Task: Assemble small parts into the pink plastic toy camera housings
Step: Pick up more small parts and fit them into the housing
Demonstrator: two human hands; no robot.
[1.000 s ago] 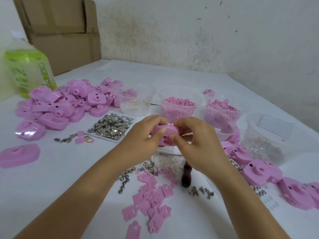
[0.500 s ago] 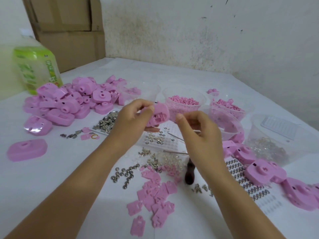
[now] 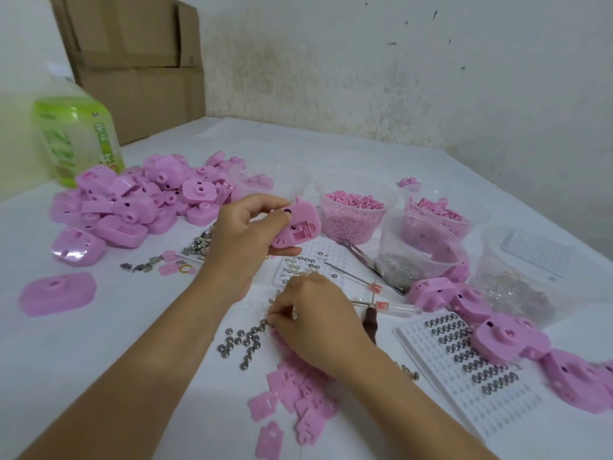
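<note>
Containers, rear centre to R: clear tub (image 3: 355,210) holds small pink pellets. Next tub (image 3: 441,217) holds larger pink moulded bits. Clear tub (image 3: 418,250) nearer the camera has silvery metal parts at the bottom; type not resolvable. Far-R tub (image 3: 527,280) has clear/gold ring-like pieces plus a white gridded card leaning inside. White grid tray (image 3: 464,370) at R carries rows of metal springs, abt half its cells filled. Second white tray (image 3: 308,263), partly hidden by L hand, holds round metal discs.

Hard to see: pile of metal tabs (image 3: 199,245) mostly behind L wrist. Dark tool handle (image 3: 369,323) partly behind R hand. Pink flat plates (image 3: 292,400) partly under R forearm.

L hand (image 3: 245,240) raised over table (image 3: 132,327), thumb and fingers clamped on the pink camera housing (image 3: 297,227), its open inside facing camera. R hand (image 3: 315,317) low, palm down, thumb + forefinger pinched at the edge of loose button cells (image 3: 243,341); whether a cell is actually pinched – can't tell.

Housing pile (image 3: 139,200) at rear L.
</note>
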